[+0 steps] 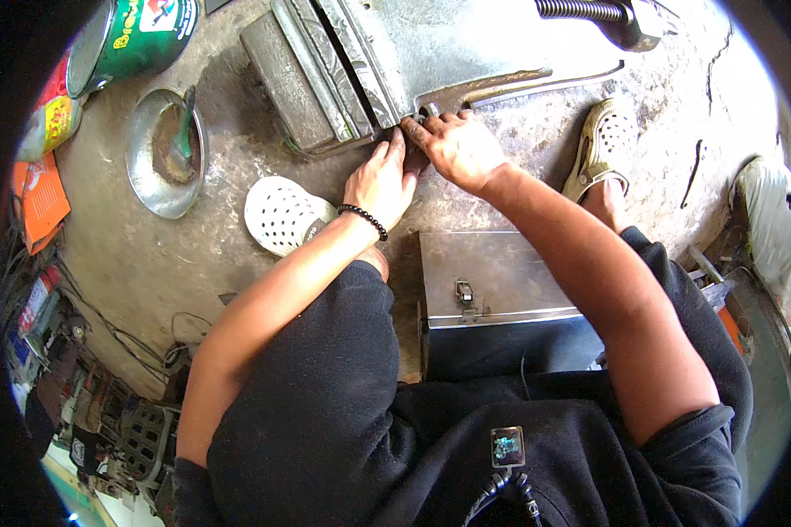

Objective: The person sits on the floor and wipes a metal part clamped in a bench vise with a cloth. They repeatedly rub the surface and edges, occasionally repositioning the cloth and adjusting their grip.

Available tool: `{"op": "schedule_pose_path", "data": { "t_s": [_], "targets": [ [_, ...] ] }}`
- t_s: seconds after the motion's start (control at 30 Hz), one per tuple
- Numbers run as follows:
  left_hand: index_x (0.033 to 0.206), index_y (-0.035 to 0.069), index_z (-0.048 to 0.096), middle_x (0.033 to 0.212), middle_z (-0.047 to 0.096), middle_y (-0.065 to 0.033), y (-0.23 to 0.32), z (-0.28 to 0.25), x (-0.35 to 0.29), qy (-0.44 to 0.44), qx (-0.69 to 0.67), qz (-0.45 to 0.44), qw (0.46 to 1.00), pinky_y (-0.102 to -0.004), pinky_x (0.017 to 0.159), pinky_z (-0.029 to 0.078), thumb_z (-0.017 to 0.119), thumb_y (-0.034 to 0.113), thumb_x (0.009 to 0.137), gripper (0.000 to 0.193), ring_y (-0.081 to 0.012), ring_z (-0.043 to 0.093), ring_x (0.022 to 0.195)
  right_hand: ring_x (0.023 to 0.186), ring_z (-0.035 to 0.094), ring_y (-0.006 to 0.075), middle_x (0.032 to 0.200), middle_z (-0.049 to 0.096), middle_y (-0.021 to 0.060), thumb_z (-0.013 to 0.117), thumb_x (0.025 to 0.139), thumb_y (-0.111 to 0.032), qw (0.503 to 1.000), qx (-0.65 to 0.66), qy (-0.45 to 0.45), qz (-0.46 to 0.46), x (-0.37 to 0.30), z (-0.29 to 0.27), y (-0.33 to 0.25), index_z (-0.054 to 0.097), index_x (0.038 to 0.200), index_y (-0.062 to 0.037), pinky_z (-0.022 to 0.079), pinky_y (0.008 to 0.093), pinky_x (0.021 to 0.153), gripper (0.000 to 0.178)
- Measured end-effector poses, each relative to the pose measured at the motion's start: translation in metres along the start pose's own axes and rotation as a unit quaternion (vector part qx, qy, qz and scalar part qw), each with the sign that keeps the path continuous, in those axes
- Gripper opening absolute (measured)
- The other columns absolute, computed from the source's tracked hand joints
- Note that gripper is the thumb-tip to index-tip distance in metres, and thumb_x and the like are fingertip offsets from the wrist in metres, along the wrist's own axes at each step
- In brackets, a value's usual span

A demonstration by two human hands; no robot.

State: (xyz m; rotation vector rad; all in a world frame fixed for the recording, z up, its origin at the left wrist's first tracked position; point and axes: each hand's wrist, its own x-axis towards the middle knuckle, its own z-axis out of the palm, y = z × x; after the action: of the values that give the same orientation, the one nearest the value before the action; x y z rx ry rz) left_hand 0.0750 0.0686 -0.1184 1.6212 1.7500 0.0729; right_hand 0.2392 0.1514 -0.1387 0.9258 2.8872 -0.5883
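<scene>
A big grey metal vise (325, 79) lies on the concrete floor ahead of me, with a narrow dark gap running between its jaws. Both hands meet at its near edge, beside the end of that gap. My right hand (457, 147) rests against the edge, fingers bent and pressed together. Close beside it, my left hand (383, 183) points forward with its fingers curled, touching the same spot. Between the hands shows a small dark part, mostly covered by fingers, so its kind is unclear. The vise's thick threaded screw (584, 10) stands out at the top right.
At the left lies a round metal dish (169, 200) with a green-handled brush (183, 136). A green can (149, 39) stands beyond it. A metal box with a latch (501, 268) sits between my legs. Cables and tools (105, 413) crowd the lower left.
</scene>
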Motion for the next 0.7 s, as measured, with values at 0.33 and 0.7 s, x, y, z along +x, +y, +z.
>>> {"op": "schedule_pose_path", "data": {
  "t_s": [0.33,0.7],
  "targets": [
    [0.147,0.003,0.037,0.115,0.059,-0.0195,0.015,-0.002,0.011,0.002,0.018,0.003,1.0,-0.0474,0.085,0.055,0.061,0.017,0.088,0.065,-0.0382,0.065,0.098,0.094,0.069,0.0288,0.101,0.071,0.0149,0.053,0.091,-0.018,0.996,0.011,-0.031,0.088,-0.005,-0.006,0.003,0.053,0.139,-0.0073,0.049,0.0429,0.089,0.048],
    [0.142,0.001,0.043,0.112,0.059,-0.0169,0.019,0.002,0.023,0.009,0.065,0.05,0.997,-0.0455,0.088,0.054,0.06,0.015,0.088,0.059,-0.0346,0.064,0.102,0.104,0.065,0.0314,0.109,0.067,0.0175,0.064,0.085,-0.018,0.99,0.046,-0.008,0.135,-0.024,-0.013,0.005,0.043,0.148,-0.008,0.05,0.0419,0.09,0.067]
  ]
}}
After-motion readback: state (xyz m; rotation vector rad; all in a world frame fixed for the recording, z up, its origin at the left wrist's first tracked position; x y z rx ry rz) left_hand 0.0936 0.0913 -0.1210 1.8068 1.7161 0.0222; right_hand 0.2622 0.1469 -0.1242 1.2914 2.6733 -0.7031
